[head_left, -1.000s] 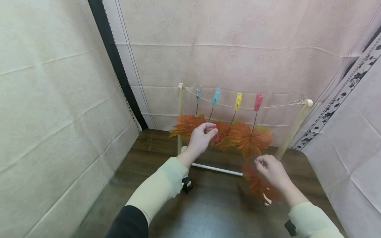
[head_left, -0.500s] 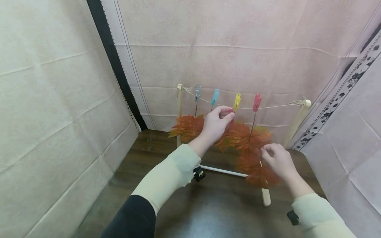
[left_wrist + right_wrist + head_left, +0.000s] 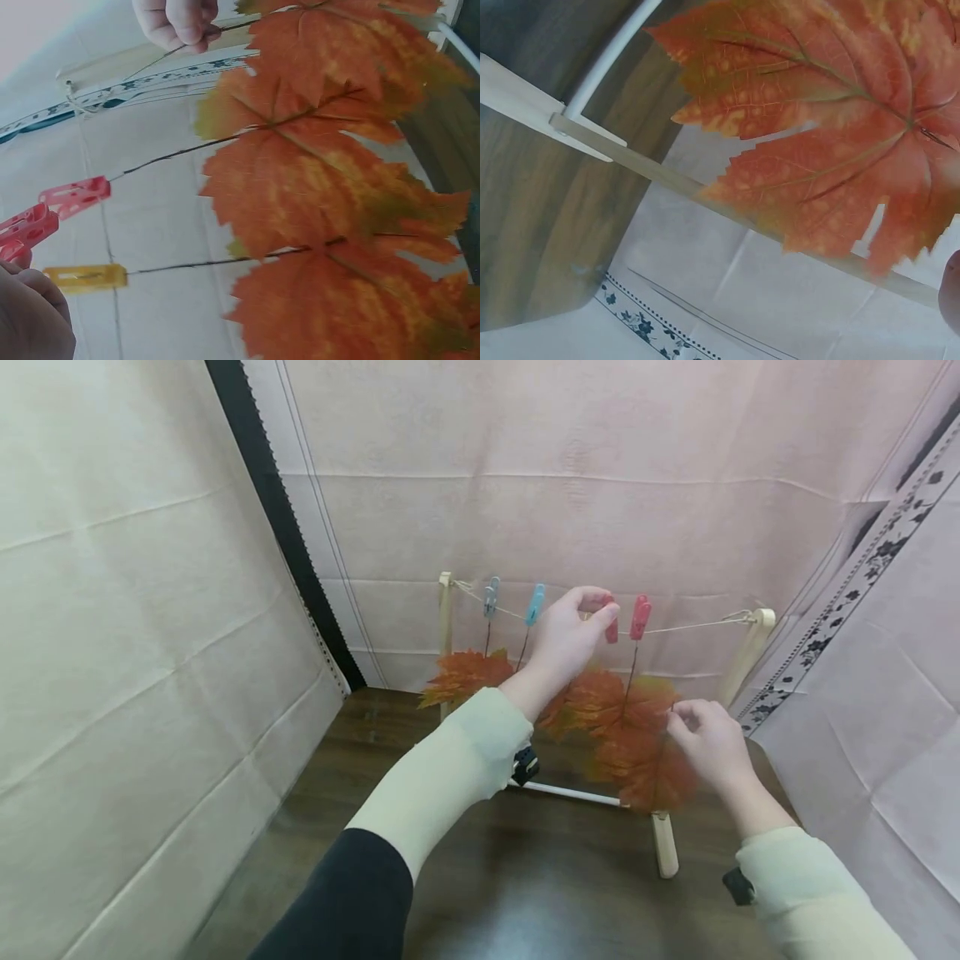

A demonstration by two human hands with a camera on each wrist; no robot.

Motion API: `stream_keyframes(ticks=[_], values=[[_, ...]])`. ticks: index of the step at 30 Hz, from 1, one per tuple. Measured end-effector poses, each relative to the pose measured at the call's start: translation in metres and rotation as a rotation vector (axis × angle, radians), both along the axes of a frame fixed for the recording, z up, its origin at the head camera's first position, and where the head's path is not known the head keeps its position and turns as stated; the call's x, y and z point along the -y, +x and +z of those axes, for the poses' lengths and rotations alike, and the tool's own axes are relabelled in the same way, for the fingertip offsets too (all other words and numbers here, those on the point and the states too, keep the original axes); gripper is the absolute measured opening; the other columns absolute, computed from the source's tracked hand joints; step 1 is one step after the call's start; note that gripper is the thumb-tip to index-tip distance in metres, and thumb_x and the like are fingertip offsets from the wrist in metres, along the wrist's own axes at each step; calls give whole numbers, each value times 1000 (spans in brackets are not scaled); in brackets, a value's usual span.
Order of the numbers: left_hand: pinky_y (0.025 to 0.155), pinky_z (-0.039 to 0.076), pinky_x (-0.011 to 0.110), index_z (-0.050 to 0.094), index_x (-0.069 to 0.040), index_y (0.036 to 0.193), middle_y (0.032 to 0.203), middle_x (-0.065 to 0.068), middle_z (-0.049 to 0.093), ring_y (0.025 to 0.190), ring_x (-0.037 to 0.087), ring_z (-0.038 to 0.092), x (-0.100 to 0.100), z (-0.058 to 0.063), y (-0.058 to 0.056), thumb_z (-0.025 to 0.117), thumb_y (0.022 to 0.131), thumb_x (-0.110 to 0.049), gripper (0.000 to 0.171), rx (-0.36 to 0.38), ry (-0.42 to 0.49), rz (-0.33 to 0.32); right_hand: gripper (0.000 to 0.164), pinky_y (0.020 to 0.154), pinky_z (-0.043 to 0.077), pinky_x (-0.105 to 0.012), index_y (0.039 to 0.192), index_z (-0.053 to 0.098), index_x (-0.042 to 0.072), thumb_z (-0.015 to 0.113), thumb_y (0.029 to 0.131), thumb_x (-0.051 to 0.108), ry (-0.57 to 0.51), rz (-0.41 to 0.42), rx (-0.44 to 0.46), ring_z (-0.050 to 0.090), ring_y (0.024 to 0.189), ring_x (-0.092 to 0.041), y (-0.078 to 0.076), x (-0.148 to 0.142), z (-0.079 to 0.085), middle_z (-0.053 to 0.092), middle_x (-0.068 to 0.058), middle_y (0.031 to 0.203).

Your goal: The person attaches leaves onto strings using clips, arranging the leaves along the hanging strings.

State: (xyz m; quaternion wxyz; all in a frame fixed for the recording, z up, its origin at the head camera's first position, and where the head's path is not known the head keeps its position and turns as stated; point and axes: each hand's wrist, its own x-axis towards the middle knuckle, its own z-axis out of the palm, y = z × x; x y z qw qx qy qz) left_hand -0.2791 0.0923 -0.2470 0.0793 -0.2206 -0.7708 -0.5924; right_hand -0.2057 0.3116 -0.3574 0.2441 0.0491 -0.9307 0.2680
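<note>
My left hand (image 3: 572, 631) pinches a pinkish-red clothespin (image 3: 612, 620) up near the string (image 3: 693, 627), beside a hanging pink clothespin (image 3: 640, 617). Lower and to the right, my right hand (image 3: 708, 739) holds an orange maple leaf (image 3: 662, 777) by its thin dark stem; the leaf fills much of the right wrist view. More orange leaves (image 3: 461, 677) hang by their stems from a grey clothespin (image 3: 491, 597), a blue clothespin (image 3: 535, 604), a yellow clothespin (image 3: 86, 277) and the pink one. In the head view my left hand covers the yellow clothespin.
The string runs between a left wooden post (image 3: 446, 618) and a right wooden post (image 3: 750, 652). A white rod (image 3: 573, 793) joins the stand low down, and a wooden foot (image 3: 664, 852) rests on the brown table (image 3: 525, 893). Pale cloth (image 3: 585, 527) surrounds the table.
My left hand has risen to the right with the clothespin, from in front of the leaves to the string. My right hand has lifted its leaf a little, up toward the hanging ones.
</note>
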Motion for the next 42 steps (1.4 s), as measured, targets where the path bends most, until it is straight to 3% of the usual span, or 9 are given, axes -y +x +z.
stream_keyframes(ticks=[8,14,18,28,36,42], values=[[67,48,18,61,-16,111,96,-7,62,76,6,60,-26,19,-1,62,91,-28,23,49,55,-9,26,77,36,-52,97,64,-5,51,91,16,-14,-47,-13,51,88,-34,-3,3,10,62,-20,89],[57,51,25,58,-16,107,75,-1,63,60,16,60,-42,29,-3,60,93,-24,17,102,100,-60,24,74,37,-51,92,66,-3,53,91,17,-17,-99,-29,50,86,-33,-7,7,17,63,-19,85],[51,47,22,58,-17,106,72,-5,63,58,13,58,-50,32,-2,60,93,-25,16,97,52,-29,25,75,37,-50,92,66,-3,52,90,17,-29,-136,-41,50,87,-34,-9,7,22,64,-20,86],[63,45,17,60,-21,107,78,-12,62,68,0,60,-65,32,-5,60,92,-29,17,90,-8,-4,26,78,36,-50,93,66,-4,52,91,18,-14,-174,-39,48,91,-36,-14,9,34,64,-21,92],[65,46,16,59,-22,105,76,-9,62,68,3,59,-84,32,0,59,93,-27,13,115,-48,-54,28,81,36,-53,93,66,-6,53,91,17,-20,-212,-52,49,93,-39,-17,10,41,64,-24,91],[64,41,16,59,-23,102,69,-11,60,64,0,56,-98,33,3,58,94,-29,11,62,-168,-2,28,77,37,-52,95,69,-5,52,91,18,15,-256,-63,51,88,-39,-19,13,43,65,-23,89]])
